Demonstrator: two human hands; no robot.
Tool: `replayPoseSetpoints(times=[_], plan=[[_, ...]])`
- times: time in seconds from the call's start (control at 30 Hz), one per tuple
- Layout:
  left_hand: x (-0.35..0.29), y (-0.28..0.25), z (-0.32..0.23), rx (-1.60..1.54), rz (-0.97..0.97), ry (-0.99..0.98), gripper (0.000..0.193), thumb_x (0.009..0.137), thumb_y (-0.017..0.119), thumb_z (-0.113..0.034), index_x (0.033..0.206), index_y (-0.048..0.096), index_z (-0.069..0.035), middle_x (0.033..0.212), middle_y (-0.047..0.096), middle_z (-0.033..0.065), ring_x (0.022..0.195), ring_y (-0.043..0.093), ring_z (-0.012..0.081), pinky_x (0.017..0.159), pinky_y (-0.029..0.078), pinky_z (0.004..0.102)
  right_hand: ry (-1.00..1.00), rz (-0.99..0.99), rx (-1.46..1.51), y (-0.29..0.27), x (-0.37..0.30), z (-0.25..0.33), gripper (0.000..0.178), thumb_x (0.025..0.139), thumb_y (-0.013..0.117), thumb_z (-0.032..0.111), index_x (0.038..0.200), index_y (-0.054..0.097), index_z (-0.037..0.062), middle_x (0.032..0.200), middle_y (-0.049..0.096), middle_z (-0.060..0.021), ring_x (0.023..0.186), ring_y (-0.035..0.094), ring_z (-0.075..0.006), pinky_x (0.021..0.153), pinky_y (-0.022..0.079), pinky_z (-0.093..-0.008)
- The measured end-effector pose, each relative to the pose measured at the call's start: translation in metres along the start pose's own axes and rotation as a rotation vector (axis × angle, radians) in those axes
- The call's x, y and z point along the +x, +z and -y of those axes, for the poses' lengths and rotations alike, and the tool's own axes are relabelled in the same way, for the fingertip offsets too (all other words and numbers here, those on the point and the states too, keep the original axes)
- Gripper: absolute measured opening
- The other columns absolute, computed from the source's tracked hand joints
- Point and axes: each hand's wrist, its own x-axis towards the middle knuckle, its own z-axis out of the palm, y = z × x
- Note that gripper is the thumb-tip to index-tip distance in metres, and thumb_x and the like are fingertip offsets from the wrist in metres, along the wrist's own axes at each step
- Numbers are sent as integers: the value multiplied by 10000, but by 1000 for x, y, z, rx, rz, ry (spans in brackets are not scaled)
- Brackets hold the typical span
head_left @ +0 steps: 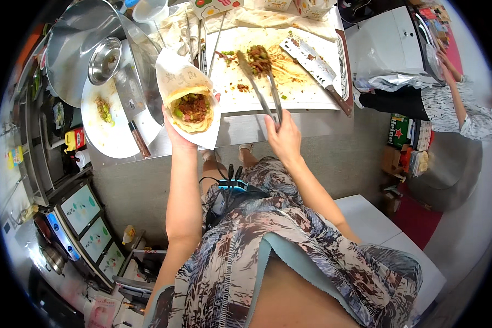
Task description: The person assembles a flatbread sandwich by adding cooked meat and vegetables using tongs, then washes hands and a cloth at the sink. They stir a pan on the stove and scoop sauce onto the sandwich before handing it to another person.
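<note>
My left hand [181, 138] holds up a split flatbread bun [191, 109] in a white paper bag [176, 71], packed with chopped meat and green pepper. My right hand [283, 136] grips metal tongs [262, 90] whose tips pinch a clump of chopped filling [258, 58] above the white cutting board [311, 90]. The bun is left of the tongs, over the counter's front edge.
A cleaver [317, 68] lies on the board's right side. A white plate [112, 136] with a knife [132, 109], a small steel bowl [104, 59] and a big metal lid [76, 49] sit at left. Another person [464, 109] stands at far right.
</note>
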Motion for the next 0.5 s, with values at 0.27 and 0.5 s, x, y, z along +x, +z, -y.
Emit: replayPoseSetpoints(times=[0.27, 0.5], plan=[[-4, -6, -3, 29, -27, 5, 641, 892, 426, -511, 1407, 357, -135, 1388, 400, 203, 1242, 431, 421, 1024, 346, 671, -208, -72, -278, 1, 28, 4, 241, 871, 603, 213, 980, 527, 12, 805, 620, -178, 680, 637, -357, 571, 510, -456], [17, 22, 39, 130, 11, -44, 617, 945, 266, -508, 1417, 349, -120, 1387, 405, 214, 1247, 440, 405, 990, 407, 635, -295, -67, -361, -68, 34, -35, 202, 869, 621, 234, 893, 587, 36, 771, 644, -160, 666, 635, -364, 574, 499, -429]])
